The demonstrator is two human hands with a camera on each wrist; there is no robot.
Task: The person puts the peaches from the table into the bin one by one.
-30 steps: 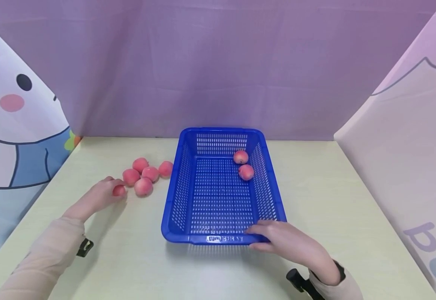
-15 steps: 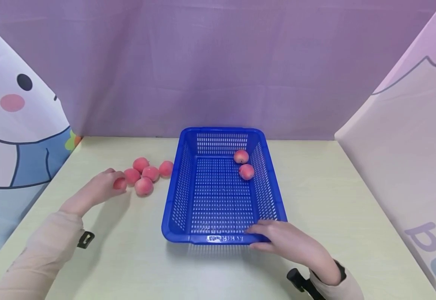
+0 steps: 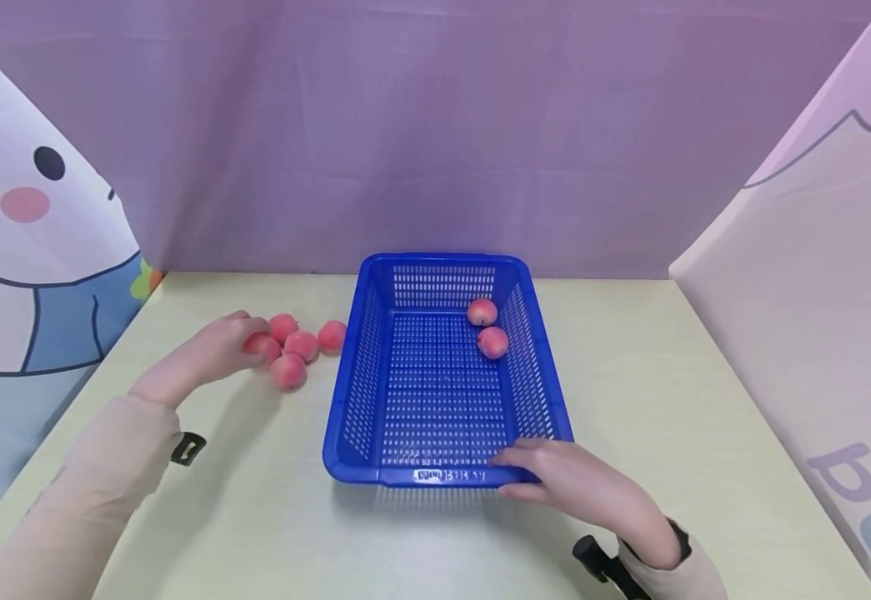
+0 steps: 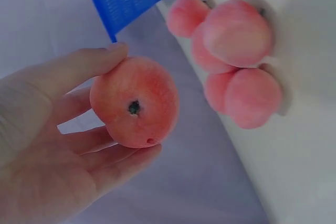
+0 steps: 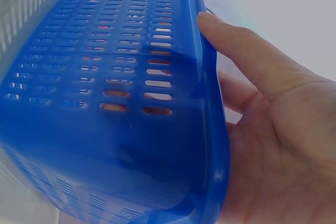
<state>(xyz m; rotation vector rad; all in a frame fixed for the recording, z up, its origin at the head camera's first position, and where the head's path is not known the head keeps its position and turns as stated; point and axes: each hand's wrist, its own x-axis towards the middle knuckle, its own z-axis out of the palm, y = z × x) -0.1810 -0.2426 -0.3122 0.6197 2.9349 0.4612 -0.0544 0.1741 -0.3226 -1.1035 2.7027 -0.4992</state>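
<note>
My left hand holds a pinkish-red apple between thumb and curled fingers, its dark stem end facing the left wrist camera. It is at the left edge of a cluster of similar apples on the table; in the head view the held apple overlaps the nearest of them. With my right hand I grip the near right rim of a blue slotted basket. In the right wrist view the thumb lies on the outside of the rim, and the fingers reach inside, partly seen through the slots. Two apples rest inside, against the right wall.
The pale table meets a purple cloth backdrop just behind the basket. Printed cloth panels stand along both sides. One apple lies right beside the basket's left wall.
My left hand, with the apple in it, has lifted and moved forward and slightly right, over the edge of the cluster. The right hand and the basket have stayed in place.
</note>
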